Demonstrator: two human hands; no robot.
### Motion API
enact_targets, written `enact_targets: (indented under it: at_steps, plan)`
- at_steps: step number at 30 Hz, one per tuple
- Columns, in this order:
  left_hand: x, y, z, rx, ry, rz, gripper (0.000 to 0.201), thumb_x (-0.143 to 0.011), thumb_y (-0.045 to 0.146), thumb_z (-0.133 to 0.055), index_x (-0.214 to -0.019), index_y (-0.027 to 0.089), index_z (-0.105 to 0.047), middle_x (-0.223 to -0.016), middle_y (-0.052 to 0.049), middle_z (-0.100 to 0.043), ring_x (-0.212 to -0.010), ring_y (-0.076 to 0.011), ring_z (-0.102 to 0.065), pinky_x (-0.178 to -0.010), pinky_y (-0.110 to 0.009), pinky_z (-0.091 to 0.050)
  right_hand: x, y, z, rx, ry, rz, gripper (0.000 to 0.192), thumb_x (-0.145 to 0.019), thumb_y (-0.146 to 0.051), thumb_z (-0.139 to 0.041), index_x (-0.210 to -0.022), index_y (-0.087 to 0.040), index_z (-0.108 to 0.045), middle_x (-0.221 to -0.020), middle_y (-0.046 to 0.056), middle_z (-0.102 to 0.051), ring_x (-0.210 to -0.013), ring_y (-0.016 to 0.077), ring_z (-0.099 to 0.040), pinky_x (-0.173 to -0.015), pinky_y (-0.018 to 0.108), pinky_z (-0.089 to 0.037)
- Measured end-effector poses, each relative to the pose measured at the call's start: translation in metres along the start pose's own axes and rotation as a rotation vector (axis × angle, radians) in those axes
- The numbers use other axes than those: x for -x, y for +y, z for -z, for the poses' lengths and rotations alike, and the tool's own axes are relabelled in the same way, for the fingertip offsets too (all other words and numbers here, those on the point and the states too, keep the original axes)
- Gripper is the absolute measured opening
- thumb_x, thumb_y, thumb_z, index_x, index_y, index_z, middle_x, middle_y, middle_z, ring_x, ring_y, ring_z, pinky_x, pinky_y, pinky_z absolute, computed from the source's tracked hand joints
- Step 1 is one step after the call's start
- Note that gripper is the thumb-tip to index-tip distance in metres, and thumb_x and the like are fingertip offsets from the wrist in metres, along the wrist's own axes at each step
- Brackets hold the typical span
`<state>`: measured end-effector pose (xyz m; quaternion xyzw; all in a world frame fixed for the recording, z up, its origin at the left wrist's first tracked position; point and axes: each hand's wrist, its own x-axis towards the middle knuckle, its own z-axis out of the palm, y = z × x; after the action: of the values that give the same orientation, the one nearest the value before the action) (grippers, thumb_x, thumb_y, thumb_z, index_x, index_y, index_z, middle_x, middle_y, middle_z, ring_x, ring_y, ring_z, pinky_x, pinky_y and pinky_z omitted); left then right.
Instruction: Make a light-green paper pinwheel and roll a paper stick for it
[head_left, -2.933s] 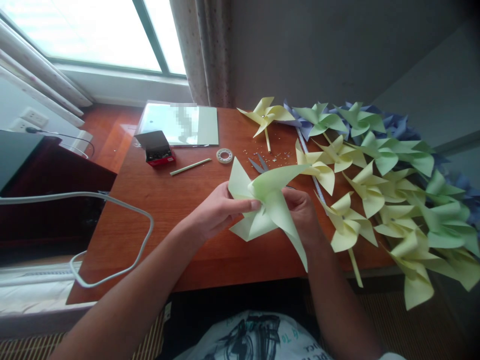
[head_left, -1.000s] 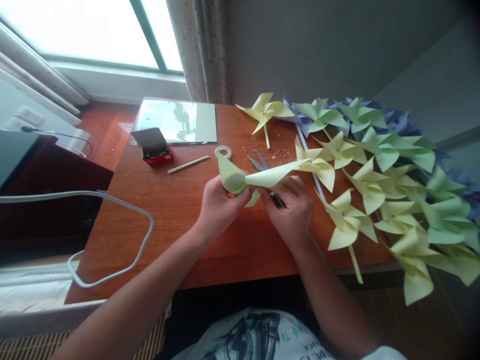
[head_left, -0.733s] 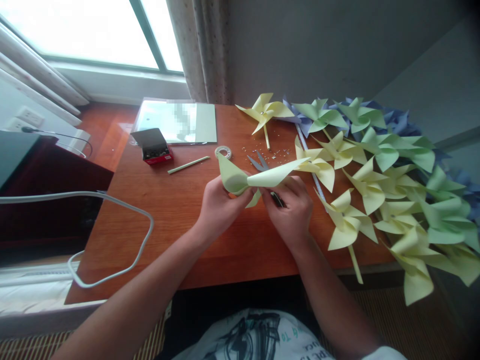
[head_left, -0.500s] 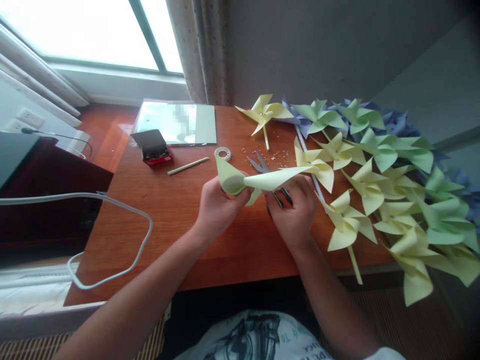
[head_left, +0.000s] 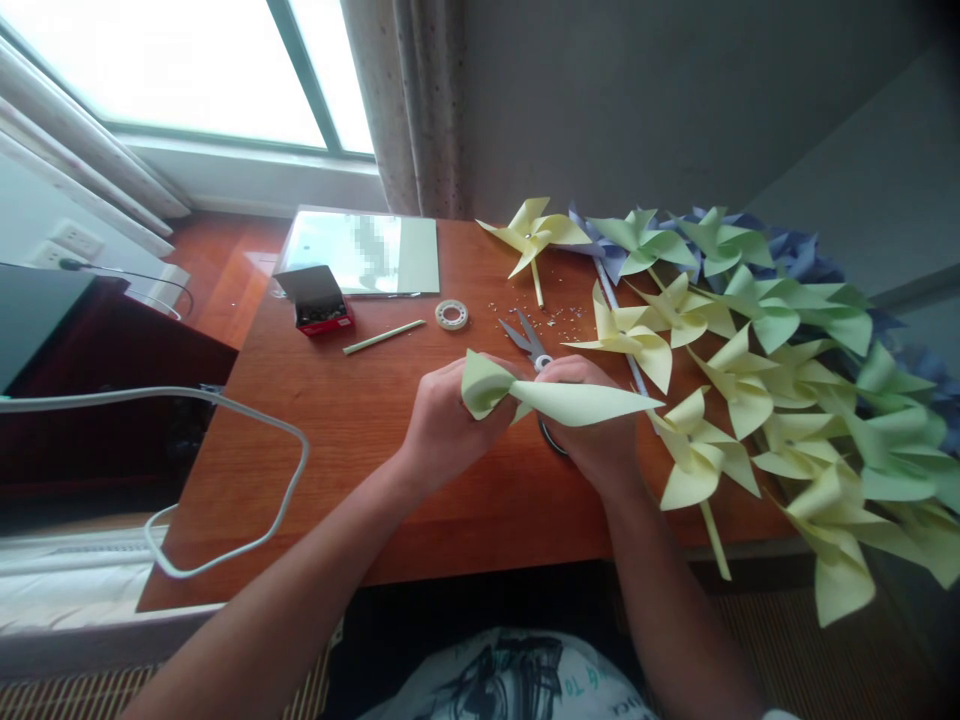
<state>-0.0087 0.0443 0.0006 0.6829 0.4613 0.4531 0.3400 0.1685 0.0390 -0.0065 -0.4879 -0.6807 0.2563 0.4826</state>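
My left hand (head_left: 454, 415) is closed around a pale yellow-green paper pinwheel (head_left: 592, 403), turned edge-on near its middle. One long blade points right, across my right hand (head_left: 589, 440). That hand is curled close to the back of the pinwheel; its fingertips are behind the paper, and what they grip is hidden. Beneath it a pair of scissors (head_left: 536, 348) lies on the table, blades apart and pointing away, handles partly covered by the hand. A white tape roll (head_left: 451, 315) lies beyond my left hand, with a rolled paper stick (head_left: 385, 337) to its left.
Many yellow, green and purple pinwheels (head_left: 697, 445) crowd the right side of the wooden table (head_left: 300, 540). Small scraps (head_left: 555, 320) lie past the scissors. An open red box (head_left: 322, 315) and a plastic sheet pack (head_left: 420, 255) are back left. A white cable (head_left: 296, 470) loops over the left edge.
Both hands and the pinwheel have dropped slightly nearer to me and to the right. The pinwheel has tilted, its long blade now sloping down to the right. The whole view has shifted a little.
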Motion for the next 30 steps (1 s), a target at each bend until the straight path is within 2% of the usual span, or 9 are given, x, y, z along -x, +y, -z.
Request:
enact_targets:
  at_steps: [7, 12, 16, 18, 21, 23, 25, 27, 30]
  plan:
    - [0.0, 0.001, 0.003, 0.093, -0.044, 0.046, 0.006, -0.083, 0.022, -0.07, -0.083, 0.017, -0.074, -0.088, -0.008, -0.079, -0.08, -0.0226, -0.073, -0.071, -0.03, -0.057, 0.0, -0.001, 0.003, -0.029, -0.081, 0.013, 0.005, -0.085, -0.024, -0.07, -0.082, -0.026, -0.067, -0.082, 0.004, -0.074, -0.077, 0.0257, -0.071, -0.074, 0.044, -0.061]
    - [-0.001, -0.002, 0.004, 0.156, -0.066, 0.039, 0.005, -0.082, 0.021, -0.07, -0.085, 0.018, -0.073, -0.09, -0.007, -0.079, -0.081, -0.0226, -0.073, -0.075, -0.031, -0.057, 0.002, 0.001, 0.004, -0.009, -0.073, 0.052, 0.006, -0.087, -0.022, -0.069, -0.084, -0.027, -0.068, -0.085, 0.005, -0.076, -0.078, 0.0252, -0.072, -0.078, 0.045, -0.061]
    - [-0.003, -0.002, 0.008, 0.111, -0.086, 0.006, 0.008, -0.083, 0.022, -0.072, -0.089, 0.018, -0.074, -0.092, -0.007, -0.078, -0.083, -0.0224, -0.072, -0.078, -0.032, -0.057, 0.001, 0.003, 0.004, -0.021, -0.049, 0.086, 0.009, -0.086, -0.019, -0.071, -0.084, -0.027, -0.069, -0.084, 0.007, -0.076, -0.077, 0.0266, -0.072, -0.076, 0.046, -0.062]
    - [-0.008, -0.003, 0.013, 0.063, -0.098, -0.043, 0.013, -0.08, 0.027, -0.077, -0.09, 0.018, -0.075, -0.093, -0.007, -0.077, -0.084, -0.0218, -0.071, -0.078, -0.031, -0.055, 0.002, 0.005, 0.004, -0.017, -0.006, 0.057, 0.008, -0.085, -0.02, -0.072, -0.085, -0.027, -0.069, -0.083, 0.007, -0.076, -0.075, 0.0275, -0.071, -0.071, 0.046, -0.061]
    - [-0.017, -0.011, 0.026, 0.022, -0.158, -0.106, 0.031, -0.072, 0.036, -0.087, -0.094, 0.018, -0.075, -0.095, -0.007, -0.076, -0.084, -0.0206, -0.068, -0.074, -0.029, -0.053, 0.005, 0.01, 0.004, -0.029, 0.064, -0.06, 0.005, -0.084, -0.024, -0.075, -0.087, -0.026, -0.071, -0.088, 0.007, -0.076, -0.077, 0.0277, -0.072, -0.067, 0.044, -0.06]
    - [-0.023, -0.019, 0.036, -0.005, -0.135, -0.056, 0.032, -0.08, 0.043, -0.08, -0.1, 0.018, -0.074, -0.096, -0.008, -0.076, -0.084, -0.0203, -0.068, -0.074, -0.028, -0.053, 0.007, 0.013, 0.004, -0.055, 0.087, -0.105, 0.008, -0.084, -0.028, -0.076, -0.09, -0.023, -0.071, -0.091, 0.008, -0.076, -0.079, 0.0278, -0.072, -0.067, 0.043, -0.06]
    - [-0.027, -0.027, 0.048, -0.143, 0.056, 0.055, 0.028, -0.094, 0.042, -0.062, -0.099, 0.017, -0.073, -0.096, -0.01, -0.077, -0.08, -0.0203, -0.07, -0.071, -0.029, -0.052, 0.009, 0.015, 0.002, -0.073, 0.099, -0.108, 0.011, -0.085, -0.03, -0.075, -0.09, -0.021, -0.071, -0.091, 0.008, -0.076, -0.079, 0.0276, -0.073, -0.068, 0.044, -0.061]
    - [-0.027, -0.031, 0.06, -0.523, 0.165, 0.144, 0.022, -0.092, 0.037, -0.062, -0.096, 0.019, -0.074, -0.096, -0.01, -0.077, -0.077, -0.0232, -0.069, -0.069, -0.033, -0.05, 0.009, 0.017, 0.001, -0.091, 0.098, -0.103, 0.014, -0.086, -0.034, -0.075, -0.089, -0.022, -0.071, -0.089, 0.008, -0.076, -0.078, 0.0271, -0.073, -0.068, 0.044, -0.061]
    - [-0.023, -0.027, 0.077, -0.965, 0.118, 0.273, 0.024, -0.092, 0.034, -0.057, -0.102, 0.022, -0.075, -0.109, -0.013, -0.075, -0.087, -0.0335, -0.07, -0.067, -0.039, -0.047, 0.008, 0.015, -0.001, -0.12, 0.09, -0.105, 0.016, -0.084, -0.038, -0.077, -0.09, -0.023, -0.072, -0.085, 0.006, -0.076, -0.073, 0.0271, -0.073, -0.063, 0.044, -0.062]
